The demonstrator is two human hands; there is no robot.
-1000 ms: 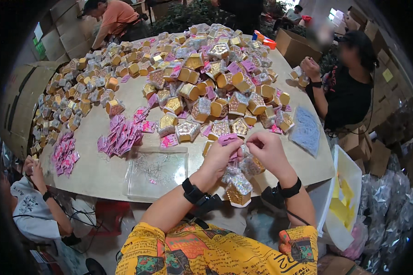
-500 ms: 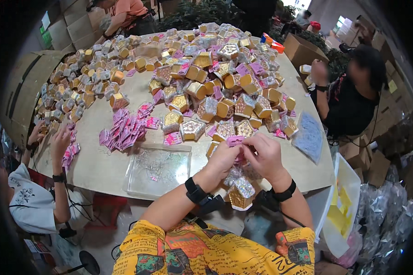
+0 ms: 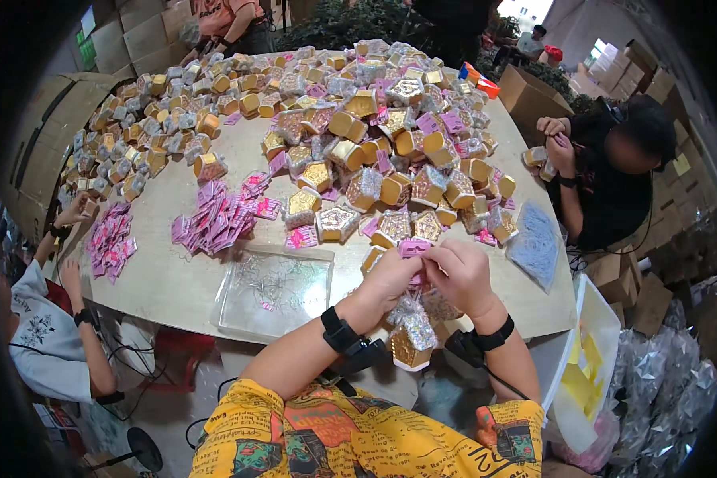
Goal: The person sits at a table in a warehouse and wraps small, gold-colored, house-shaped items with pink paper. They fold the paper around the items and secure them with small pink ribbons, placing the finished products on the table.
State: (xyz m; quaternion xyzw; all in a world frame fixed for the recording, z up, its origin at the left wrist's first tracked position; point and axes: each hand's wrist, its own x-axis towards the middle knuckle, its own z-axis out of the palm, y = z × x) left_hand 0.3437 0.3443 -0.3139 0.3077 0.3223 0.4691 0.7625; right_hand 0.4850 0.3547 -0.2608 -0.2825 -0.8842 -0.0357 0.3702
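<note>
Both of my hands meet above the table's near edge, fingers pinched together. My left hand grips a pink card tag that sticks up from between the fingers. My right hand pinches at the tag's right side, the fingertips close against my left; whatever thin part lies between them is too small to make out. Below my hands hangs a house-shaped ornament, gold with silver glitter, and part of another glittery ornament shows behind it. More gold ornaments lie just beyond my fingers.
A large heap of ornaments covers the table's far half. Loose pink tags lie left of centre, by a clear tray of thin wire-like pieces. A bluish plastic bag lies at right. Co-workers sit at both sides.
My hands stay together at nearly the same place, and the hanging ornament has turned and shifted slightly left. The left co-worker's nearer hand has dropped from the pink tags; the right co-worker's hands have come together.
</note>
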